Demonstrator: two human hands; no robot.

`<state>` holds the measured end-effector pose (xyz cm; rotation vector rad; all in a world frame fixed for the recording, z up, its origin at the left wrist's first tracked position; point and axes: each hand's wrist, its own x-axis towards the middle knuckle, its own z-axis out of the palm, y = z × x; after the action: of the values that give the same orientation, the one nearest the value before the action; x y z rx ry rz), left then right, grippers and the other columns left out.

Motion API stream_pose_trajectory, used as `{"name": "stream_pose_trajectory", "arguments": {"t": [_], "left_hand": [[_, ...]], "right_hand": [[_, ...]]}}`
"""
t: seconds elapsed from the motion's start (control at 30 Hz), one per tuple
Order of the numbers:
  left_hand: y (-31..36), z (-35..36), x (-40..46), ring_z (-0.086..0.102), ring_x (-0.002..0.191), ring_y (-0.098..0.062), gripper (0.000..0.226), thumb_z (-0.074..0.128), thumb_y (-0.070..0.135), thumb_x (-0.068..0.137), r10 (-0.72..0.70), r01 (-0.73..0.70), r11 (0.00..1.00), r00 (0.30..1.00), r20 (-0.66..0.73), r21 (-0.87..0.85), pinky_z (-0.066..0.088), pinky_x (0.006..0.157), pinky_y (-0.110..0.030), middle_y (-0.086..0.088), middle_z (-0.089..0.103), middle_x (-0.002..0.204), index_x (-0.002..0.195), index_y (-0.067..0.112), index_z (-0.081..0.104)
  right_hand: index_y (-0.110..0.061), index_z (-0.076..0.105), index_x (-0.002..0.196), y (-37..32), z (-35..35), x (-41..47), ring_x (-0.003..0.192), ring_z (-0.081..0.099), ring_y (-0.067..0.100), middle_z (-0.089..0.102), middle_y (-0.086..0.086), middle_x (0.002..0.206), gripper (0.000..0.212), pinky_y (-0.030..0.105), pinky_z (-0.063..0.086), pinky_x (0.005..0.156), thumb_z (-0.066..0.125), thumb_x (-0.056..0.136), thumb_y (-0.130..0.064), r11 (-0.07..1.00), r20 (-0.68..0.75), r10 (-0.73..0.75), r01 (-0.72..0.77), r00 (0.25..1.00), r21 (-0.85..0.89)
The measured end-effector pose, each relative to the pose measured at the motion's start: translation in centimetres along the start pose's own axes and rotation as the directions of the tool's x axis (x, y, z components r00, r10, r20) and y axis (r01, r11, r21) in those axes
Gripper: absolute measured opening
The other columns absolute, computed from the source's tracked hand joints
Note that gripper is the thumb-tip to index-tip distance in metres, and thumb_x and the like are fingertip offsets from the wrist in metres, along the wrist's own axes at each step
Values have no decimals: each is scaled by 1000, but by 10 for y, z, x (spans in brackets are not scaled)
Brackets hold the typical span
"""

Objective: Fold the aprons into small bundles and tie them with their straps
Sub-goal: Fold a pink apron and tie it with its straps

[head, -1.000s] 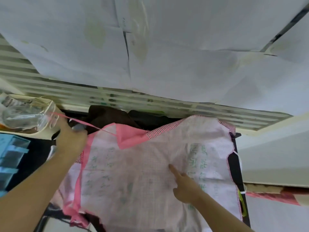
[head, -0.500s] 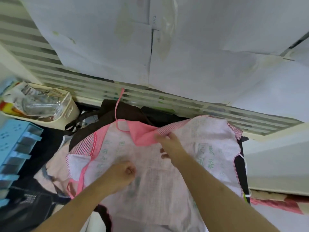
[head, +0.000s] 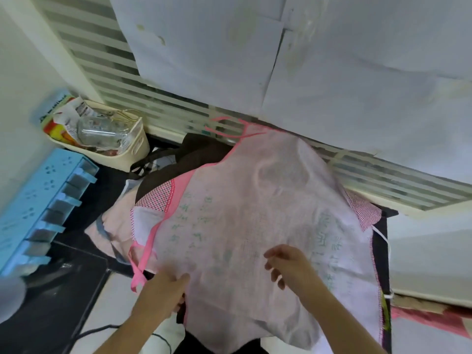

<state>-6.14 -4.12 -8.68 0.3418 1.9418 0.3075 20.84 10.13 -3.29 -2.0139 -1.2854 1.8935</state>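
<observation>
Item: apron (head: 255, 226), spread flat for folding. Your left hand (head: 163, 292) pinches its near-left edge, ready to fold; your right hand (head: 291, 264) hovers, fingers loosely spread.

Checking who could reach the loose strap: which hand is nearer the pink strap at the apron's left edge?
Left. The left hand lies right beside the pink strap, near its lower end; the right hand is farther right, over the apron's middle.

Black table (head: 84, 282), carrying a heap of cloth with a pale pink apron (head: 255, 226) spread on top, a cream basket (head: 122, 152) and a blue rack (head: 38, 208).
</observation>
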Motion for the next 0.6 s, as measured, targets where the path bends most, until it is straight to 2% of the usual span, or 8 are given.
{"name": "stream_pose_trajectory", "arguments": {"t": [0.1,0.2,0.27,0.37,0.43,0.47,0.53,0.6], "left_hand": [[-16,18,-4,64,62,-21,31,84,34,85,8,7,993,992,126,-116,49,58,-28,-9,70,68,81,6,71],[-23,31,-9,71,68,-17,27,95,30,72,123,-111,986,988,98,-120,52,60,-25,3,77,69,83,11,80],[-23,31,-11,72,70,-16,26,96,31,71,157,-157,988,982,105,-11,51,60,-21,5,76,66,75,12,78],[-23,27,-14,48,53,-5,50,88,52,59,167,-242,908,958,234,341,34,51,-16,9,53,50,55,15,54],[-15,26,-21,41,56,-3,46,84,43,67,145,-273,850,943,298,449,31,52,-18,10,45,55,58,20,44],[-9,26,-25,44,59,-3,43,84,38,72,135,-270,855,941,312,443,33,53,-17,11,47,59,59,19,48],[1,28,-31,57,70,-10,35,84,39,71,126,-201,951,947,297,237,42,63,-17,9,62,64,58,12,66],[-8,27,-13,68,90,-27,23,81,41,84,138,-125,989,971,196,-79,56,85,-37,-4,77,89,85,19,81]], "right_hand": [[1,70,97,58,3,-21,55,61,23,72,13,73,17,31,41,47,54,96,6,986,-21,167,-167,986,-4],[-1,71,92,91,2,-30,53,61,22,72,11,69,18,31,43,49,55,93,6,972,-80,233,-234,969,-2],[-5,71,90,102,4,-34,53,62,18,73,7,69,20,30,44,49,54,91,5,970,-98,235,-239,967,-35],[-10,71,91,107,5,-35,55,64,14,75,6,75,24,26,45,46,50,89,2,971,-117,219,-229,969,-75],[-11,70,94,108,4,-35,58,67,14,75,8,79,23,27,49,48,51,89,1,970,-100,226,-233,969,-72],[-11,69,96,112,1,-34,59,68,14,74,9,80,21,28,51,49,53,88,1,972,-96,221,-227,971,-57],[-9,66,99,122,-10,-32,63,69,17,72,11,83,17,29,51,50,60,85,-1,977,-112,212,-213,971,7],[-7,62,101,140,-29,-32,68,69,23,70,15,92,20,32,52,52,65,82,-2,965,-171,251,-232,953,123]]}}
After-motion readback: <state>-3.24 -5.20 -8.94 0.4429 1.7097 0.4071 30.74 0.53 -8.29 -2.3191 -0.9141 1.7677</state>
